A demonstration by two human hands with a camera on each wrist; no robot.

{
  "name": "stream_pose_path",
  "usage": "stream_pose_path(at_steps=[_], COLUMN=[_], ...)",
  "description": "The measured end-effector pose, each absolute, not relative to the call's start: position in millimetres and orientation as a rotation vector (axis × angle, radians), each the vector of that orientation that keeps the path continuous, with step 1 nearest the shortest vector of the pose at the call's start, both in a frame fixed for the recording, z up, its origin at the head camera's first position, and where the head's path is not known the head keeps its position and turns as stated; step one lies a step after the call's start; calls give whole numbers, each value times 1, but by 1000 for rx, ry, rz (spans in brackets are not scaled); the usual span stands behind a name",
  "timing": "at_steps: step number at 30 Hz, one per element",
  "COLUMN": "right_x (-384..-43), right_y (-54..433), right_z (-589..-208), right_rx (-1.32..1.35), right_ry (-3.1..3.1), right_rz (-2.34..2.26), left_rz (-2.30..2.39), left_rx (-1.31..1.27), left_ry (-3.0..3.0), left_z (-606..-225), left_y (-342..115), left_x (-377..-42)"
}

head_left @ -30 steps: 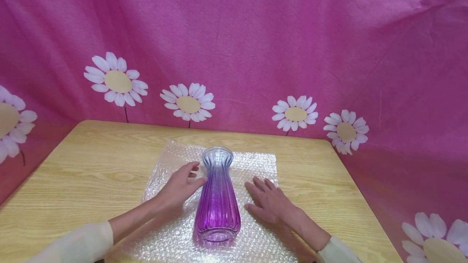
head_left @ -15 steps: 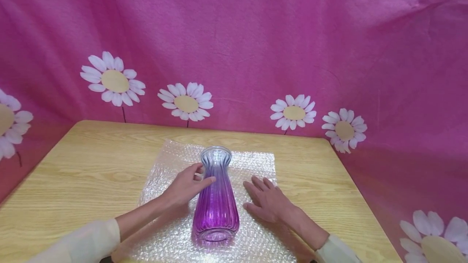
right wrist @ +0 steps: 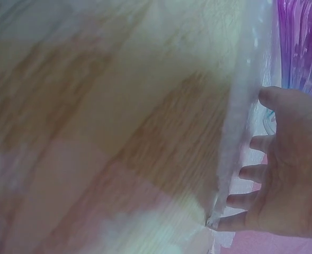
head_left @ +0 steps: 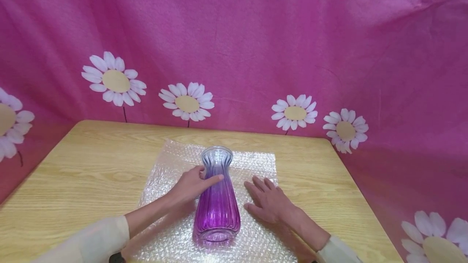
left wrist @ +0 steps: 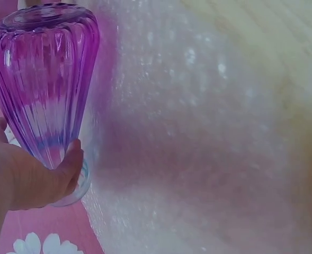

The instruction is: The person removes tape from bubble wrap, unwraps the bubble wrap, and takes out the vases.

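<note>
A ribbed glass vase (head_left: 217, 210), purple at its base and fading to clear at the mouth, lies on its side with its mouth pointing away. Beneath it is a sheet of bubble wrap (head_left: 172, 234). My left hand (head_left: 190, 184) grips the narrower part of the vase from the left; its thumb lies over the top, and the fingers are mostly hidden behind the glass. In the left wrist view, the hand (left wrist: 28, 174) has thumb and fingers on opposite sides of the vase (left wrist: 44, 79). My right hand (head_left: 268, 201), fingers spread, rests on the right side of the bubble wrap, apart from the vase.
A light wooden table (head_left: 98, 165) carries the bubble wrap. Its back and right edges meet a pink cloth (head_left: 237, 52) printed with white daisies.
My left hand has moved right to the vase, its thumb coming across the top. The right hand and the vase have stayed in place.
</note>
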State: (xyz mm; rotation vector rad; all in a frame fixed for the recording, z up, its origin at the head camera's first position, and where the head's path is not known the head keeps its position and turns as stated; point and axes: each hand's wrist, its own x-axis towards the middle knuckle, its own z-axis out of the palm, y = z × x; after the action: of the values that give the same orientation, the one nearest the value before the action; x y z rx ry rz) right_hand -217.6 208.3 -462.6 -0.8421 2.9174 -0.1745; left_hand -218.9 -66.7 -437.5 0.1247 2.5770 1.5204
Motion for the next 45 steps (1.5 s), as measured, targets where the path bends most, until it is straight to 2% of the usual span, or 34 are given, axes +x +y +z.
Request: stream_pose_path(at_steps=[26,45], right_x=[-216,-216], right_y=[209,210], right_z=[-462,-467], right_rx=[-843,-854], right_ry=[2912,2938], right_rz=[-183,-179], left_rz=[1838,1828], left_rx=[-70,-207], left_ry=[1948,1899], left_z=[-432,-435], left_y=[-48,-41], left_x=[-230,-237])
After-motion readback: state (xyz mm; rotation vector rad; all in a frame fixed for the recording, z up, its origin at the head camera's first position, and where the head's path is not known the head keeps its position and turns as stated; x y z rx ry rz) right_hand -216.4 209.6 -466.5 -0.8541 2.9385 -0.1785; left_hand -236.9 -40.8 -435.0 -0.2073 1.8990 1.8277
